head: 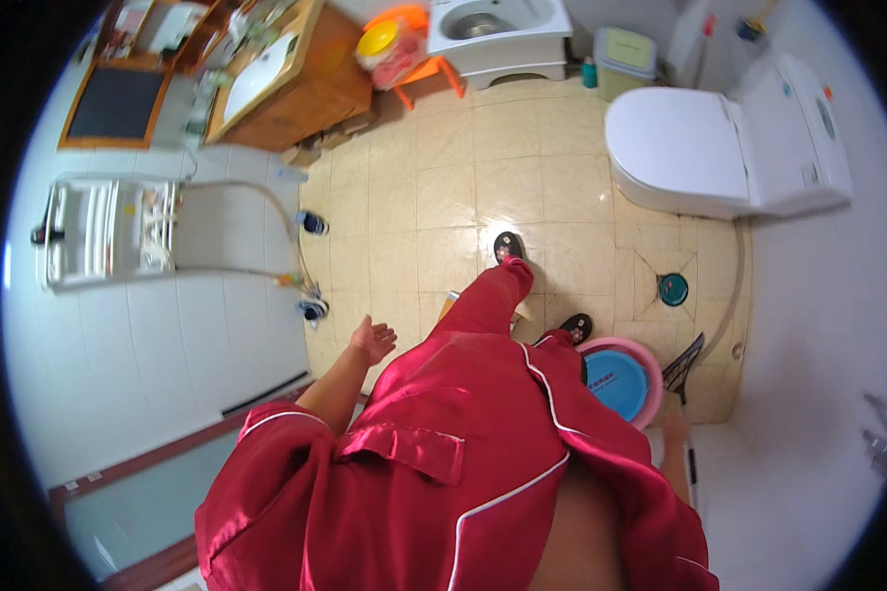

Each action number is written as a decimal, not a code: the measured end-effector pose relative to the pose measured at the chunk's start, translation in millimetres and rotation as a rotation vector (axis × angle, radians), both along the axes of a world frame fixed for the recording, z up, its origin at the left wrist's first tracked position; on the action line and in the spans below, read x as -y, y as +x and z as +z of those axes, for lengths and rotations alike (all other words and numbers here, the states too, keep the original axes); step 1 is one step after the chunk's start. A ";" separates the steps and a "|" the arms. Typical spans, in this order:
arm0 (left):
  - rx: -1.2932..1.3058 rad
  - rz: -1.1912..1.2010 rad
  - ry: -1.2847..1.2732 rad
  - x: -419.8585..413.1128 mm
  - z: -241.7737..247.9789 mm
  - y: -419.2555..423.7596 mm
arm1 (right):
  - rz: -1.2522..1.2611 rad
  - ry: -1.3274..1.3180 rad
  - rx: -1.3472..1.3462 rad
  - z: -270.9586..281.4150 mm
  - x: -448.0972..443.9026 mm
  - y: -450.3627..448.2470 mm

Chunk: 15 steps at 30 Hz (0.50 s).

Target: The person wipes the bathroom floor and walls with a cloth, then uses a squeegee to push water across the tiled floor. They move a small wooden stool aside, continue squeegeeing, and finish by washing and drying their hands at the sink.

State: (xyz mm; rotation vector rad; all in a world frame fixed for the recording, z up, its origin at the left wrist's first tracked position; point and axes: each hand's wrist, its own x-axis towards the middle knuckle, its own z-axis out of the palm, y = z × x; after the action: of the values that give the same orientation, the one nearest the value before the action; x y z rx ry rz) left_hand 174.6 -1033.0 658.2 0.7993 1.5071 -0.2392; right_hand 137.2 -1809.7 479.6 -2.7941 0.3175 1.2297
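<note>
My left hand (375,340) hangs beside the red satin pyjamas (429,391), fingers apart and nothing in it. My right hand (676,428) is blurred at the right, partly behind the sleeve. It is nearest to a black long-handled floor tool (684,363); whether the fingers touch its handle cannot be made out. Just beyond that hand, a pink basin (654,362) stands on the floor with a blue basin (619,384) inside it, partly covered by my clothing. Black slippers (508,247) are on my feet, one stepped ahead of the other.
A white toilet (676,148), lid down, stands at the right, near a green floor drain (673,289). Ahead are a lidded bin (624,59), a mop sink (499,44), an orange stool (436,72) and a wooden vanity (303,89). A towel radiator (111,233) hangs left, above sneakers (313,223).
</note>
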 end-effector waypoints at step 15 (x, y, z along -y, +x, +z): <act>0.379 0.951 -0.005 -180.6 -29.4 46.2 | -0.165 1.111 -0.030 186.8 -624.0 425.5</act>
State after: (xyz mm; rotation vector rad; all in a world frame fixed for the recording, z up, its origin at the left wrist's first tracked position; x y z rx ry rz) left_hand 220.8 -852.4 628.8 0.0492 1.3628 0.5865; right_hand 562.7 -1185.7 666.4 -1.7522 -0.1224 0.9596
